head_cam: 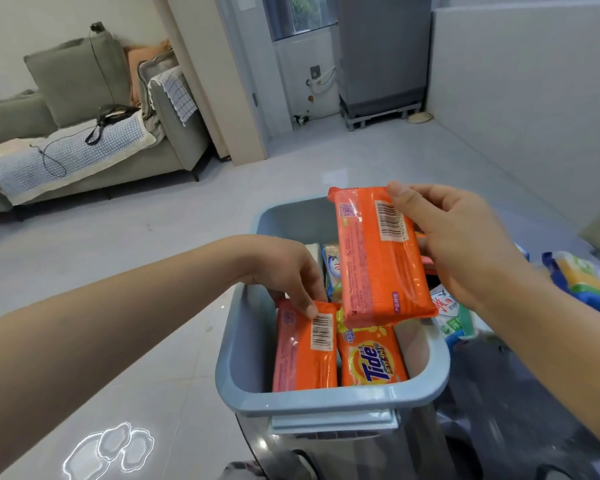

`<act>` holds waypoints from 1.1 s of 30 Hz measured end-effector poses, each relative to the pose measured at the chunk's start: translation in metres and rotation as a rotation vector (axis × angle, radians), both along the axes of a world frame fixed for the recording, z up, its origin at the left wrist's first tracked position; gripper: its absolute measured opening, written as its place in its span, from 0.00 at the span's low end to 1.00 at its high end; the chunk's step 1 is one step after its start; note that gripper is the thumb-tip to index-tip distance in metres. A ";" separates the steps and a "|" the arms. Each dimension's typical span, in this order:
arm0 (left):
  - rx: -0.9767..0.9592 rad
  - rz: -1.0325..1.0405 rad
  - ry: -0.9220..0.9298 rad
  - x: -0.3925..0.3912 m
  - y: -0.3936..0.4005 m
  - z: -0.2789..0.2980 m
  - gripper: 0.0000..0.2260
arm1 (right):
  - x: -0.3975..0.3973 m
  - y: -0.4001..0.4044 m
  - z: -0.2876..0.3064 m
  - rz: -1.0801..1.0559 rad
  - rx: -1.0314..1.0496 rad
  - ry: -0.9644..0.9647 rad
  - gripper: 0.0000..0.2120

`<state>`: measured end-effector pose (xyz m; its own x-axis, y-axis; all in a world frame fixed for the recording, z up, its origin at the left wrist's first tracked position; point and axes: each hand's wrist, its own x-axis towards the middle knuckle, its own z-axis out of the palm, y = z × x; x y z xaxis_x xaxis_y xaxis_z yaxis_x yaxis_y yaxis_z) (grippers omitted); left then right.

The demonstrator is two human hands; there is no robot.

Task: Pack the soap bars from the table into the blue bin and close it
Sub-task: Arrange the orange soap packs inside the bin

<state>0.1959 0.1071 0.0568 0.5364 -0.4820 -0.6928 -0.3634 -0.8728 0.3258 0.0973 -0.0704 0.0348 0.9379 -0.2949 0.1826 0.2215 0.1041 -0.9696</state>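
The blue bin (329, 401) stands open on a dark table, with several wrapped soap bars inside. My right hand (461, 244) holds an orange soap bar (378, 258) above the bin's middle, barcode side up. My left hand (291, 271) reaches into the bin's left side, fingers pinched on the top end of a second orange bar (305, 351) standing against the left wall. Beside that one, an orange Tide bar (371, 358) lies face up. A white-and-blue bar (331, 268) shows further back. More wrapped bars (589, 278) lie on the table at the right.
A white-and-green soap pack (454, 317) rests at the bin's right rim. The dark glossy table (499, 410) carries the bin near its left edge. Beyond it is pale tiled floor (153, 237), with a grey sofa (84, 133) at the far left.
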 end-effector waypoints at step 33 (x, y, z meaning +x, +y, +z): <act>-0.936 0.449 -0.479 -0.007 0.037 0.001 0.08 | 0.022 0.029 0.021 0.187 -0.562 0.361 0.08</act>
